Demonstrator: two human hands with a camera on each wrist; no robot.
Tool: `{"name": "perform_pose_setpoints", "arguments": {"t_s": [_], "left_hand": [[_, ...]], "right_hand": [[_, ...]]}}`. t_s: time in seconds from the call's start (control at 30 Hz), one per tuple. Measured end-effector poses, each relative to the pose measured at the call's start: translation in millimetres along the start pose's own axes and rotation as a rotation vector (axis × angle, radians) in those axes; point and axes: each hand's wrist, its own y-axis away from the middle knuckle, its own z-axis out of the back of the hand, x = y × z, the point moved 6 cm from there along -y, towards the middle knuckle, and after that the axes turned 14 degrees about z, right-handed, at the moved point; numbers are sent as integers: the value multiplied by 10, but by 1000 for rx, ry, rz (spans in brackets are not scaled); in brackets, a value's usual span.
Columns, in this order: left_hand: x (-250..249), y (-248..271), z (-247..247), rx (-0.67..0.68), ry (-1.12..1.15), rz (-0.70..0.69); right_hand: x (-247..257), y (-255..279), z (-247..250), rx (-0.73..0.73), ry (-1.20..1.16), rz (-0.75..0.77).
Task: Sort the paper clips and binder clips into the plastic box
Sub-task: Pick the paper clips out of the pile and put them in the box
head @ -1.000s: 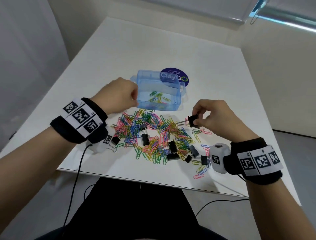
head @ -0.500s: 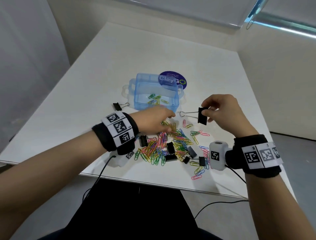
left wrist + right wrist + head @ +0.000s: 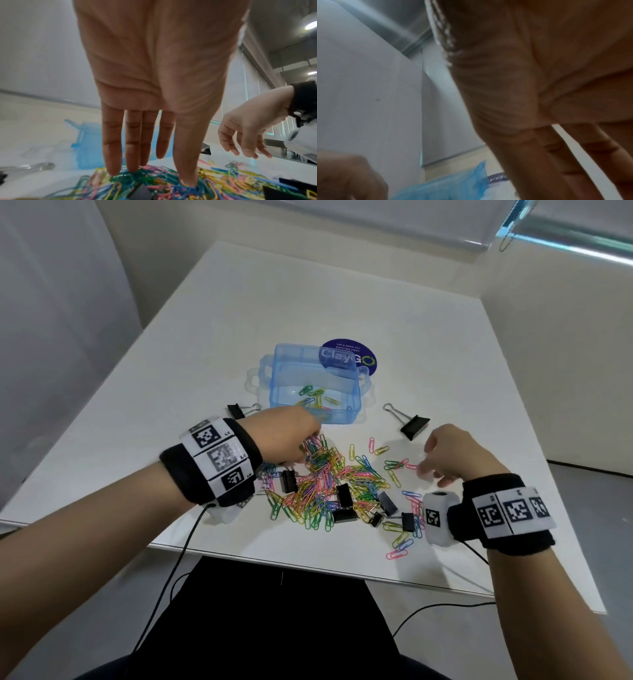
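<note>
Since a moment ago the binder clip (image 3: 412,424) has left the right hand (image 3: 452,455) and lies on the surface (image 3: 212,337) right of the plastic box (image 3: 346,414). That hand's grip is loose and wide, holding nothing. Left hand (image 3: 284,436) reaches straight-fingered, fingertips (image 3: 113,171) touching the paper clips (image 3: 329,484); a few clips lie inside the box.

Left hand (image 3: 286,436) on paper clip pile (image 3: 329,484); right hand (image 3: 452,453) hovering; blue box (image 3: 354,405) behind pile.
</note>
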Motion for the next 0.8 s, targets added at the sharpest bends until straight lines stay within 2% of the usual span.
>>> {"name": "perform_pose_setpoints", "arguments": {"t_s": [0.07,0.17,0.27,0.37,0.5,0.6,0.7,0.8], "left_hand": [[-4,0,-44,41,-31,1],[-49,21,-20,48,62,-24],[37,20,191,-154,146,52],[260,3,365,-310,142,160],[496,-87,326,-250,78,218],[561,-130,289,-233,117,219],[585,-144,303,-243,161,210],[592,-139,309,-242,172,184]], "right_hand": [[146,33,-141,63,68,62],[490,-3,-333,132,167,280],[773,19,-458,187,116,464],[786,-24,-430,140,125,472],[766,-19,-458,210,180,407],[908,-4,-553,233,218,476],[1067,-10,-590,180,278,573],[1094,-24,-547,155,231,588]]}}
